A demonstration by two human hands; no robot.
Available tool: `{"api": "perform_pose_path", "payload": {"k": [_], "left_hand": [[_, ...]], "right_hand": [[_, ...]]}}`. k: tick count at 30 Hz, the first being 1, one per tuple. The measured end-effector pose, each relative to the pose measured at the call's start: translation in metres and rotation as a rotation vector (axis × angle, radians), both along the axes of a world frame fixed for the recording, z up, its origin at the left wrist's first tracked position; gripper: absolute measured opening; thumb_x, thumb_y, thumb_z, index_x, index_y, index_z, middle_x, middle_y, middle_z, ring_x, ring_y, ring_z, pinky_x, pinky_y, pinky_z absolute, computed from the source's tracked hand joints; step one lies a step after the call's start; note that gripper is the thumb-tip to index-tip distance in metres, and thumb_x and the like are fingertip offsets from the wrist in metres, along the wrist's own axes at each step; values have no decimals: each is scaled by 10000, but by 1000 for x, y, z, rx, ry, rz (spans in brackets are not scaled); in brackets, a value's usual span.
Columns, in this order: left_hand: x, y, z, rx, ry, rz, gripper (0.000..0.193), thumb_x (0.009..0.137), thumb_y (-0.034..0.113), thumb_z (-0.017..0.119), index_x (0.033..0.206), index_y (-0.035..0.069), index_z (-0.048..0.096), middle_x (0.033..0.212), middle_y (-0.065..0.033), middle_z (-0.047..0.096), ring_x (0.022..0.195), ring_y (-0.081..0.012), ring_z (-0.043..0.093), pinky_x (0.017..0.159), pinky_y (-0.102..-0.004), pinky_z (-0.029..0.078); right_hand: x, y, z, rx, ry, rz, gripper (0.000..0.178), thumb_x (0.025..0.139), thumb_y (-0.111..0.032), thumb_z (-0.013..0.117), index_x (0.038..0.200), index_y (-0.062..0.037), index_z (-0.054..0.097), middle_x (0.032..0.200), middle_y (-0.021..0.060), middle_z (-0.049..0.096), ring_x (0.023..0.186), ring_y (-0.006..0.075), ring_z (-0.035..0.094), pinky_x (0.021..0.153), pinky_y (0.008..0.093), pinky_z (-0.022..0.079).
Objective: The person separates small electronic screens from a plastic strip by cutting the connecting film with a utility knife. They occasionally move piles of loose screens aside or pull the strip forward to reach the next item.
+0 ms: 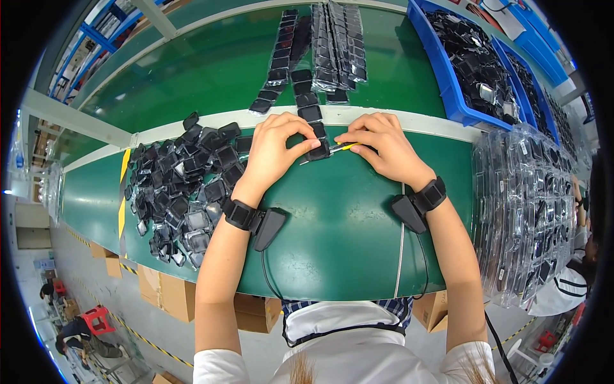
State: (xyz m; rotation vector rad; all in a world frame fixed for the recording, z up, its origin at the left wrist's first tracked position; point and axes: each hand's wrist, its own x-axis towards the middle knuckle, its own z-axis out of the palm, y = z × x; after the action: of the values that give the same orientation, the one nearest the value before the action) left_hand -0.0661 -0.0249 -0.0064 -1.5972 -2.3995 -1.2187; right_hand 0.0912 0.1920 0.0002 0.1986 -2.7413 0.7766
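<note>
A strip of black square pieces in clear plastic (pixel 309 113) runs down from the far shelf to my hands. My left hand (pixel 276 146) pinches the near end piece (pixel 318 152) of this strip between thumb and fingers. In my right hand (pixel 382 144) is a small tool with a yellow handle (pixel 346 146), its thin metal part reaching to the end piece; its exact kind is hard to make out. Left of my left hand a heap of loose black square pieces (pixel 180 168) covers the green tabletop (pixel 332 237).
More strips of wrapped black pieces (pixel 336 48) lie on the far green surface beyond a white ledge (pixel 409 123). Blue bins (pixel 441 80) full of black pieces stand far right. Stacked clear plastic trays (pixel 518 211) rise at the right edge. A cable (pixel 269 272) trails from my left wrist.
</note>
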Motion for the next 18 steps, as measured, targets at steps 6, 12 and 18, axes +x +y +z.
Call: {"api": "perform_pose_path", "payload": {"k": [6, 12, 18], "left_hand": [[-1, 3, 0, -9, 5, 9, 167, 787, 149, 869, 901, 75, 772, 987, -47, 739, 1026, -258, 659, 940, -395, 499], [-2, -4, 1, -1, 65, 10, 151, 798, 160, 854, 876, 76, 755, 986, -39, 738, 1014, -265, 659, 937, -398, 494], [-9, -26, 21, -2, 148, 141, 121, 828, 133, 815, 838, 59, 720, 988, -56, 736, 1001, -289, 663, 896, -412, 490]], "right_hand": [[-8, 1, -8, 6, 100, 21, 254, 925, -91, 712, 1155, -175, 781, 1125, 1, 651, 1151, 235, 568, 1108, 433, 363], [1, 25, 4, -30, -72, 142, 242, 926, -85, 711, 1132, -183, 793, 1113, -10, 646, 1154, 216, 589, 1272, 508, 208], [9, 29, -3, -47, 4, -59, 270, 914, -64, 718, 1155, -164, 789, 1117, 1, 651, 1121, 216, 583, 1181, 453, 306]]}}
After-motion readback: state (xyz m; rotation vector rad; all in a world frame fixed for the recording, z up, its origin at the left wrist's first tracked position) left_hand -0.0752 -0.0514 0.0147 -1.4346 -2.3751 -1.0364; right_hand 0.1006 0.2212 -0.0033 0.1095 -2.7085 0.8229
